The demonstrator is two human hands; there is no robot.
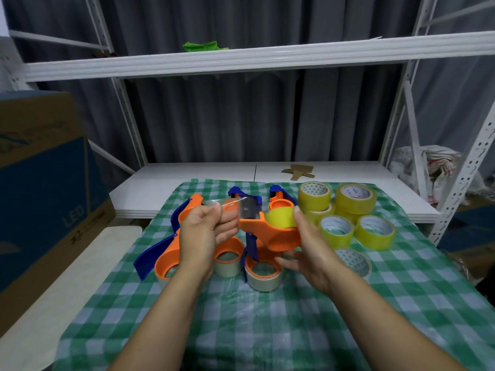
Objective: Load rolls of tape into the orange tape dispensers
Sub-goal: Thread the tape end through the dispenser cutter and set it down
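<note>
An orange tape dispenser (270, 232) with a yellow tape roll (281, 217) mounted in it is raised above the checked cloth. My right hand (308, 253) holds it from the right, thumb on the roll and fingers under the round body. My left hand (206, 231) pinches the clear free end of the tape (230, 203), stretched left from the dispenser's blue-edged mouth. Three more orange and blue dispensers lie on the cloth below: one at the left (171, 253), one in the middle (227, 255), one nearer me (263, 271), each with a pale roll.
Several loose yellow tape rolls (353, 207) lie in a cluster at the right of the green checked cloth (267, 330). Another dispenser (280, 200) lies behind. A large cardboard box (42, 188) stands at the left. White shelf rails (267, 58) run above and behind.
</note>
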